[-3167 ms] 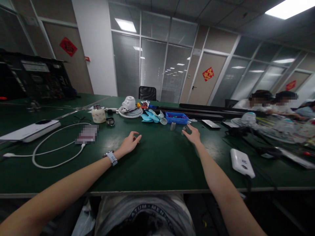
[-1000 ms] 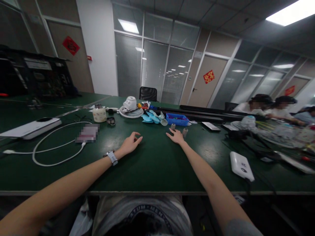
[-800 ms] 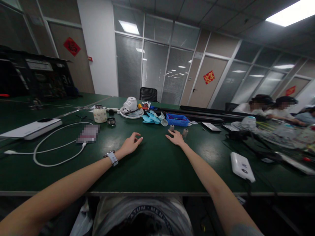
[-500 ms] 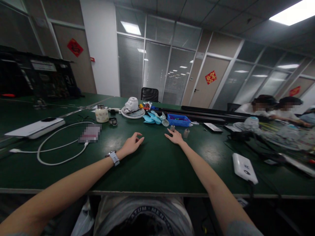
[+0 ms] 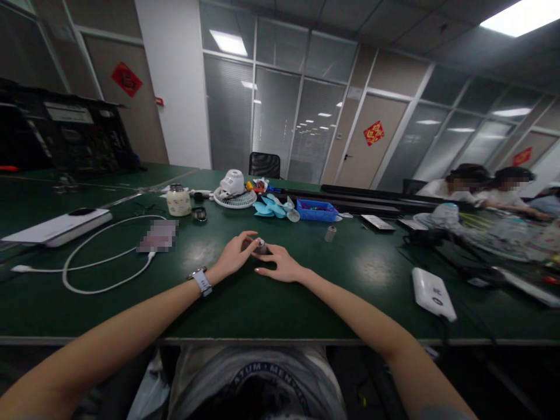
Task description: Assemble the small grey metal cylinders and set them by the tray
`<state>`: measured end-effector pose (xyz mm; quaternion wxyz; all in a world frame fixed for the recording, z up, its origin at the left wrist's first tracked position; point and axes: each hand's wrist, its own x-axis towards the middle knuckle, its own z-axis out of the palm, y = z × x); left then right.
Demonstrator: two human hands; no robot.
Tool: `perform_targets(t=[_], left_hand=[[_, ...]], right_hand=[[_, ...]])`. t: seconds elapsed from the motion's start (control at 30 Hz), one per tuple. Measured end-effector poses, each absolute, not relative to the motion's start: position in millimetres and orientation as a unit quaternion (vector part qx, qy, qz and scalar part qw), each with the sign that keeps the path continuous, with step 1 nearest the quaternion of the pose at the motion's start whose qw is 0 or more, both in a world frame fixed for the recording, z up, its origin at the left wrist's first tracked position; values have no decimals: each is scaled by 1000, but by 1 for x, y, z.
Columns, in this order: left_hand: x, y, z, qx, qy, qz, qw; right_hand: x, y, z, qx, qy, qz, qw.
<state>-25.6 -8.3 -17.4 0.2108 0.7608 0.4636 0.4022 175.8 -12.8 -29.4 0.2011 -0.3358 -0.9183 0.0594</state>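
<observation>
My hands meet at the middle of the green table (image 5: 280, 303). My right hand (image 5: 280, 265) lies low on the table with its fingers closed round a small grey cylinder (image 5: 261, 245). My left hand (image 5: 234, 256), a watch on its wrist, pinches the same cylinder from the left with thumb and forefinger. A second small grey cylinder (image 5: 330, 233) stands alone further back on the right.
A blue parts tray (image 5: 315, 210), light-blue fan blades (image 5: 273, 208), a white fan housing (image 5: 231, 191) and a cream jar (image 5: 178, 201) sit at the back. At the left lie a white cable loop (image 5: 87, 256) and a white device (image 5: 56, 226), with a white box (image 5: 433, 291) at the right. Other people sit at the far right.
My right hand has come back from the two cylinders near the blue tray to the table's middle, bringing one cylinder. My left fingers have closed on it too.
</observation>
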Motion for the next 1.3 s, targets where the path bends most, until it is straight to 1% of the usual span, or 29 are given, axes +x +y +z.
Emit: perform_targets(t=[0.13,0.3,0.4,0.53,0.77,0.93,1.03,1.13,1.3], left_hand=[[-21,-17,-12,779,422,422,191],[-20,-18,-11,765,400,437,252],[-21,-16,-12,757,405,436,270],[-21,-12,-9,760,432,412,256],[-41,7,1,748,453,429,227],[-64,26,-8,788,446,302,297],[-68,30,-13,804,431,256,320],[-68,30,-14,817,413,253,314],[-66,31,-15,804,431,261,316]], right_hand=[[166,-23,-30,-306,-929,43,202],[168,-26,-28,-320,-923,44,208],[168,-26,-27,-319,-923,48,211],[168,-28,-27,-331,-919,64,206],[168,-32,-23,-341,-916,77,194],[169,-31,-22,-345,-916,84,185],[169,-31,-23,-348,-913,99,189],[169,-30,-23,-360,-896,115,233],[166,-24,-28,-410,-801,187,394]])
